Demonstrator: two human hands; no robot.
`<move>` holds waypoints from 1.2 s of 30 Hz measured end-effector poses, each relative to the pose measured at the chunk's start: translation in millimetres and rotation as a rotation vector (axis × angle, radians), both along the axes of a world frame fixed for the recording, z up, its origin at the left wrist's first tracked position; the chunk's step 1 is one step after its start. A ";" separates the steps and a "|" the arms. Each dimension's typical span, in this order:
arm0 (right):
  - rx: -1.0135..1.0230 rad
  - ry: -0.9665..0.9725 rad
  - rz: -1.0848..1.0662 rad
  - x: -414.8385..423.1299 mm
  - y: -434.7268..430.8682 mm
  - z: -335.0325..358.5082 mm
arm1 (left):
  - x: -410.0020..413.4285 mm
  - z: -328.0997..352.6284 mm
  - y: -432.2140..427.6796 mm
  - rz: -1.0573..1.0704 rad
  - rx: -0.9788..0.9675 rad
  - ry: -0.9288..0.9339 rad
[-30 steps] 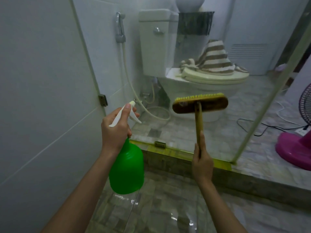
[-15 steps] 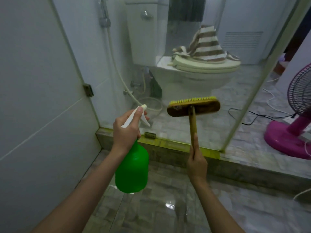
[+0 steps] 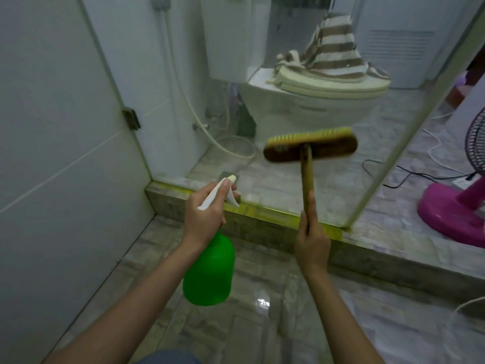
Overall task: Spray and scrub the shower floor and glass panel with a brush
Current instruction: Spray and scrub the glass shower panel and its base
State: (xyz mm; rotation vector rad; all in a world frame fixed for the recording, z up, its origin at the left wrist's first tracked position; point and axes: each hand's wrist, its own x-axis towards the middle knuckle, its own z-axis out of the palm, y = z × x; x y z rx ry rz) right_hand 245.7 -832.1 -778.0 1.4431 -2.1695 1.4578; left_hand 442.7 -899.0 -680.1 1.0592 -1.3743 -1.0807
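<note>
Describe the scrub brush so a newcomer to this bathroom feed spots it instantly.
Find the white toilet behind the glass panel; in front of its bowl, the right hand grips an upright wooden handle. On top sits the brush, a dark brown oblong head with yellow bristles along its upper edge, unlike the green spray bottle held by the left hand.

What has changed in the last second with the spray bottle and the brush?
The left hand has carried the green spray bottle down and rightward, so its nozzle is now near the curb at the foot of the glass panel. The brush has sunk lower before the glass too. Grips are unchanged: left hand on the trigger, right hand on the brush handle.
</note>
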 end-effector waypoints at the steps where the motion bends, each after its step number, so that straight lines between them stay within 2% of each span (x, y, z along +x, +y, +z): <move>1: -0.045 0.029 -0.011 -5.6 -10.2 16.7 | -1.9 -2.8 0.2 -0.001 0.007 -0.007; 4: -0.105 0.057 -0.074 -19.7 -14.0 22.5 | -9.3 -7.8 2.2 -0.013 0.003 -0.038; 9: 0.103 -0.067 -0.041 -13.0 46.8 -61.1 | -19.9 -13.2 7.6 -0.039 -0.005 -0.046; 12: 0.038 -0.074 -0.015 -21.3 26.5 -35.5 | -23.7 -20.7 6.5 -0.036 0.012 -0.042; 15: -0.070 -0.042 -0.091 -35.3 5.6 -9.5 | -27.0 -29.1 4.7 -0.045 0.037 -0.074; 17: -0.047 -0.110 -0.114 -33.8 20.7 -30.1 | -28.9 -32.2 5.2 -0.063 0.028 -0.085; 21: 0.156 -0.261 -0.071 -14.8 66.7 -90.3 | -28.5 -37.3 6.4 -0.072 0.037 -0.082; 26: 0.031 -0.167 -0.079 -21.5 30.3 -57.6 | -26.0 -47.6 7.8 -0.080 0.083 -0.117; 29: 0.180 -0.135 -0.084 -24.0 56.6 -92.8 | -22.9 -55.4 2.8 -0.069 0.127 -0.110; 32: 0.398 -0.261 -0.115 -13.1 90.3 -134.6 | -14.5 -62.8 -1.7 -0.061 0.161 -0.134; 36: 0.370 -0.355 -0.175 9.5 74.9 -136.5 | -4.3 -70.4 -7.5 -0.060 0.187 -0.186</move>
